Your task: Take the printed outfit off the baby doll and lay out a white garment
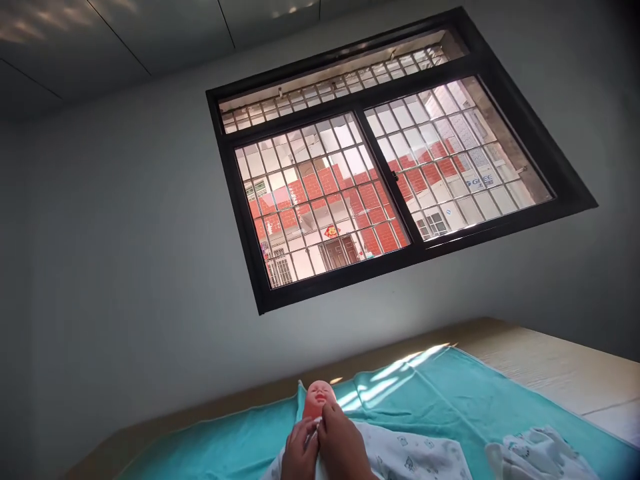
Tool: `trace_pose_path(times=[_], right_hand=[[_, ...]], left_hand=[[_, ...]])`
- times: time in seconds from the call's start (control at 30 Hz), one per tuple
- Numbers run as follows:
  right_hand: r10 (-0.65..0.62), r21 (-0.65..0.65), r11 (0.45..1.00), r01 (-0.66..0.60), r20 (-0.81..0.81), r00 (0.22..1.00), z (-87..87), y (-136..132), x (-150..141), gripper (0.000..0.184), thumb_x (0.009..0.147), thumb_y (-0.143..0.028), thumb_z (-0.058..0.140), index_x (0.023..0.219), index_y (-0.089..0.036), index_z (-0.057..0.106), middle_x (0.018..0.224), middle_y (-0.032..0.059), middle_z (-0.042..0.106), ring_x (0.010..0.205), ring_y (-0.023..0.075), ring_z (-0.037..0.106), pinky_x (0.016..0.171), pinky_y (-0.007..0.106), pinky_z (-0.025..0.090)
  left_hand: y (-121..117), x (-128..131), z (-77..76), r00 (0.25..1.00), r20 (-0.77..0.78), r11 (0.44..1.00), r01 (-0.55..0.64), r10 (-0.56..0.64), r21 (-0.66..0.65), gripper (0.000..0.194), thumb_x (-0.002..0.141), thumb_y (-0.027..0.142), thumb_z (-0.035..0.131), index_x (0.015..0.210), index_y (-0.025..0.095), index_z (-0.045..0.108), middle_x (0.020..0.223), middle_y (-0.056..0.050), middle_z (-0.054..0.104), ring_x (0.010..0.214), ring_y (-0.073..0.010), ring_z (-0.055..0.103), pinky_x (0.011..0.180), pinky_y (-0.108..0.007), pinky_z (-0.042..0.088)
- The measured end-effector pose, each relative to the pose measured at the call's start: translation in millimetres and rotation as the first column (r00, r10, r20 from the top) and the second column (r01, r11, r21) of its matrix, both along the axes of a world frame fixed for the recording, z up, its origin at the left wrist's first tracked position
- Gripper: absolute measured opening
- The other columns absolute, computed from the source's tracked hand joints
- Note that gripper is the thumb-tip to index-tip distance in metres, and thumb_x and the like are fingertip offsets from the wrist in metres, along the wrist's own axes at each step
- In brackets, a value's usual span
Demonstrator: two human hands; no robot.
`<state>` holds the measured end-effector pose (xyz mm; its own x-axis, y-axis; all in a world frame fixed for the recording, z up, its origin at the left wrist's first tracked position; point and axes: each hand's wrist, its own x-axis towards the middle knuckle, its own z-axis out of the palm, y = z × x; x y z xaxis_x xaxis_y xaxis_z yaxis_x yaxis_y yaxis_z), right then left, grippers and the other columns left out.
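Note:
A baby doll [319, 395] lies on its back at the bottom middle, head toward the wall. White baby clothing [407, 455] with small printed figures covers its body and spreads out to the right. At the doll's neck, my left hand [300, 448] is closed, its bent fingers on the clothing's neckline. My right hand [343, 441] is beside it, touching it, with thumb and fingers pinched together just under the doll's chin. The cloth between the fingertips is mostly hidden. The doll's lower body is out of view.
A turquoise cloth [440, 387] lies under the doll on a light wooden table [530, 350]. Another white printed garment [540, 455] is crumpled at the lower right. Behind the table rises a grey wall [130, 267] with a black-framed, barred window [420, 250].

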<state>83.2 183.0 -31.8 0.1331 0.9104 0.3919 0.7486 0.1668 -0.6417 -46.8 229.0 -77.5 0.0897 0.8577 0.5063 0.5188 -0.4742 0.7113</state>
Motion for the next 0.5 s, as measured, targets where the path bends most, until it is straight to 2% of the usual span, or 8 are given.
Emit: trace_pose_path(times=[0.13,0.2,0.33,0.4,0.5], right_hand=[[-0.029,0.010,1.000,0.029,-0.017,0.999,3.0,-8,5,0.024,0.088,-0.018,0.041,0.096,-0.019,0.064,0.101,0.0089,0.071,0.090,0.0216,0.068,0.072,0.027,0.044],[-0.040,-0.006,0.999,0.040,-0.007,0.999,4.8,-11,5,0.024,0.087,-0.020,0.043,0.098,-0.019,0.064,0.093,0.0081,0.072,0.087,0.0209,0.068,0.071,0.026,0.043],[-0.026,-0.074,0.997,0.032,0.073,0.997,6.3,-8,5,0.027,0.090,-0.029,0.043,0.105,-0.019,0.064,0.093,0.0082,0.073,0.084,0.0211,0.068,0.067,0.026,0.042],[0.000,-0.112,0.994,0.014,0.125,0.992,8.6,-4,10,0.028,0.090,-0.033,0.045,0.099,-0.018,0.067,0.093,0.0091,0.073,0.084,0.0219,0.068,0.066,0.027,0.043],[0.040,-0.174,0.985,-0.003,0.210,0.977,17.6,-2,31,0.022,0.084,-0.027,0.052,0.085,-0.016,0.071,0.089,0.0116,0.073,0.081,0.0241,0.069,0.064,0.028,0.044]], left_hand=[[-26,8,15.4,1.000,0.006,0.999,0.010,-0.009,-0.049,0.048,0.081,0.047,0.046,0.110,0.018,0.070,0.124,-0.010,0.065,0.120,-0.0257,0.055,0.109,-0.038,0.038],[-35,10,21.8,1.000,-0.004,0.999,0.011,-0.011,-0.037,0.045,0.083,0.043,0.045,0.111,0.019,0.069,0.123,-0.009,0.065,0.120,-0.0251,0.054,0.109,-0.039,0.037],[-45,10,30.7,0.998,-0.061,1.000,0.020,-0.021,-0.018,0.037,0.083,0.036,0.042,0.103,0.020,0.069,0.119,-0.008,0.066,0.117,-0.0242,0.055,0.107,-0.040,0.037],[-48,11,33.8,0.999,-0.053,1.000,0.005,-0.006,-0.026,0.033,0.083,0.034,0.041,0.097,0.021,0.068,0.116,-0.008,0.066,0.116,-0.0242,0.055,0.104,-0.041,0.039],[-53,10,34.2,0.999,-0.029,0.999,-0.024,0.023,-0.035,0.029,0.084,0.033,0.041,0.091,0.020,0.066,0.114,-0.009,0.066,0.117,-0.0254,0.054,0.103,-0.043,0.041]])
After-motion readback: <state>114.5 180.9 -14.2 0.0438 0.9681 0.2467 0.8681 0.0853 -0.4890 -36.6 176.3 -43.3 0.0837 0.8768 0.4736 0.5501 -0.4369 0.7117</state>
